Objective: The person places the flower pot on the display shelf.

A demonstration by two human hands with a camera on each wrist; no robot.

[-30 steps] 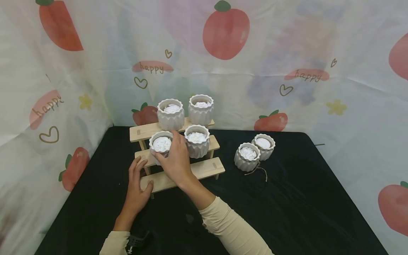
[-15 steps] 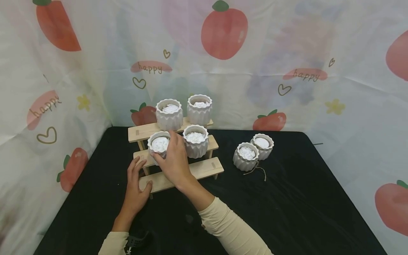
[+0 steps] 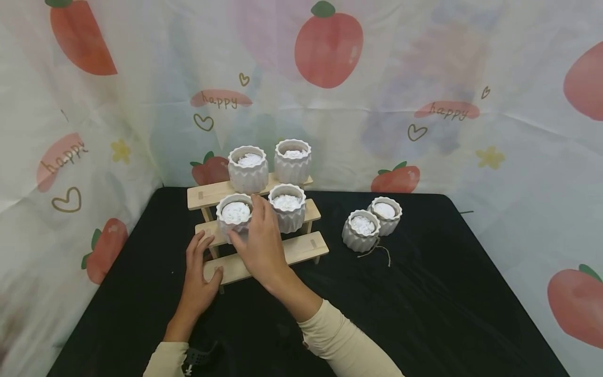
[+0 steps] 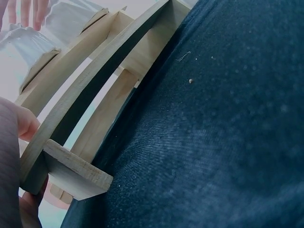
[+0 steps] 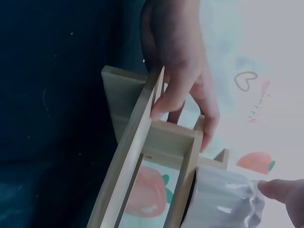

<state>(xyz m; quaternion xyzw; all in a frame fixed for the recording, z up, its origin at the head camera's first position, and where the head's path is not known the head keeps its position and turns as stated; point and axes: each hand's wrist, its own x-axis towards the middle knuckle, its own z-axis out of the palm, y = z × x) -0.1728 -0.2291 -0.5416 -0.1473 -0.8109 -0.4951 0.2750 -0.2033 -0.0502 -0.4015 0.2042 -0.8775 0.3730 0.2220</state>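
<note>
- Pot: upright, left side of the stand's middle tier. I advise setting it level, clear of the neighbouring pot.
- Right hand: thumb and fingers curled about the pot; forearm slants in from front right.
- Left hand: clasps the stand's left end; I recommend bracing firmly.

Cream on both arms here, plain and matching! The right sleeve shows the longer stretch, soft creases running along it, its cuff sitting up on the forearm, with a small brownish spot near the edge, too tiny to make out. Over to the left sleeve, same pale cloth, and just beside it a dark strap with a little whitish mark. Left hand, right hand: both bare!
</note>
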